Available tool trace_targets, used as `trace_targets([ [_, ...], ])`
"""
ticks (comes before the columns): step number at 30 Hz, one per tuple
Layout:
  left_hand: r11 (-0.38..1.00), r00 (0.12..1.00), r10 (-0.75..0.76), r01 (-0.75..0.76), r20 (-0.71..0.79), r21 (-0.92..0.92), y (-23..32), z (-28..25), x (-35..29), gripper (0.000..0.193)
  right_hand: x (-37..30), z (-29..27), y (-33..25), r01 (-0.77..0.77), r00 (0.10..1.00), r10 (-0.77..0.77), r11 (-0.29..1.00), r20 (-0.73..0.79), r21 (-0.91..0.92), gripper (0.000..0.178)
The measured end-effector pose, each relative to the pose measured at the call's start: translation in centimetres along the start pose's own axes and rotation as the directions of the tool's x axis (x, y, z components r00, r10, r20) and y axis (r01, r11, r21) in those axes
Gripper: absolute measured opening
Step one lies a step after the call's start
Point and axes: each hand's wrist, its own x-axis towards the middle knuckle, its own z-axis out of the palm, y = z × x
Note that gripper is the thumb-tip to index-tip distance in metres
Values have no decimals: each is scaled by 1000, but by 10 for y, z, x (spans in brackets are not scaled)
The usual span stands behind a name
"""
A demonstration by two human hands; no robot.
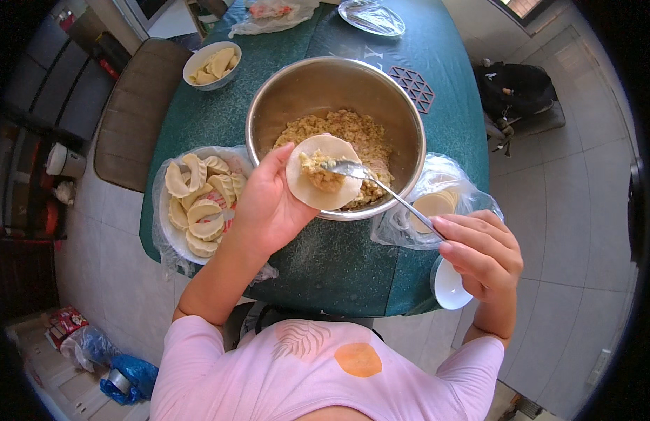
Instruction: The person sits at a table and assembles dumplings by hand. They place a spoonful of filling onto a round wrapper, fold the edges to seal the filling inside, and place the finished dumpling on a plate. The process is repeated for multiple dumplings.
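A round dumpling wrapper (301, 184) lies across the fingers of my left hand (267, 203), thumb along its edge. On its middle sits a lump of minced filling (323, 178). My right hand (481, 252) pinches the handle of a metal spoon (402, 200), whose bowl presses on that filling. Both are over the near part of a large steel bowl (265, 105) holding more filling (346, 126). Next to my right hand, a stack of wrappers (434, 205) lies in a clear plastic bag (391, 231).
Left of the steel bowl, folded dumplings (205, 209) lie on a plastic-lined plate (165, 228). A small bowl of dumplings (211, 85) stands farther back. A white bowl (451, 286) sits at the near right table edge. Behind are a lattice trivet (412, 88) and a covered plate (372, 19).
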Motion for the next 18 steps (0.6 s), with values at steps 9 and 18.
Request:
trace_targets([
  [9,996,995,46,-39,-91,79,-1,5,1,47,5,-1,-5,-40,995,43,998,90,-38,18],
  [18,991,998,-12,19,-60,129,1,12,-4,51,4,0,-9,-33,995,33,999,99,-4,19],
])
